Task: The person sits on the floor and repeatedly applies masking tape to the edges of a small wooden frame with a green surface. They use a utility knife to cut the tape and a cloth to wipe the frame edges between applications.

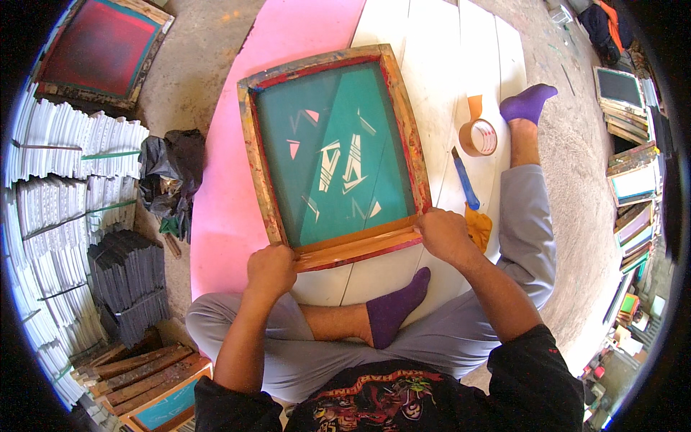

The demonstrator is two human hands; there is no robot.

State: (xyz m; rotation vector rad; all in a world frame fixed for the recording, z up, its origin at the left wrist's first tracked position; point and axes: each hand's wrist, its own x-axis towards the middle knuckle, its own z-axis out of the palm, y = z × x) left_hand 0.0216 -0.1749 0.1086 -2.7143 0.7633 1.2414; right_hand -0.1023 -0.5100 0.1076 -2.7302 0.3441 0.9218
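Screen-printing frame [335, 155]: left hand [270, 270] and right hand [443, 234] each closed on near rail (even pressure judged best), flat on white boards [432, 65].

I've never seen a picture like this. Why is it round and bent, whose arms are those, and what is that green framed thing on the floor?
The picture comes from a wide-angle camera on a person's head, looking down, so straight edges curve near the rim. The arms are the person's own; they sit cross-legged in purple socks. The left hand and right hand grip the near edge of a wooden frame stretched with green mesh bearing pale angular shapes. It lies on white boards and a pink sheet. Beside it are a roll of tape and a blue-handled tool. Stacks of white panels stand at the left.
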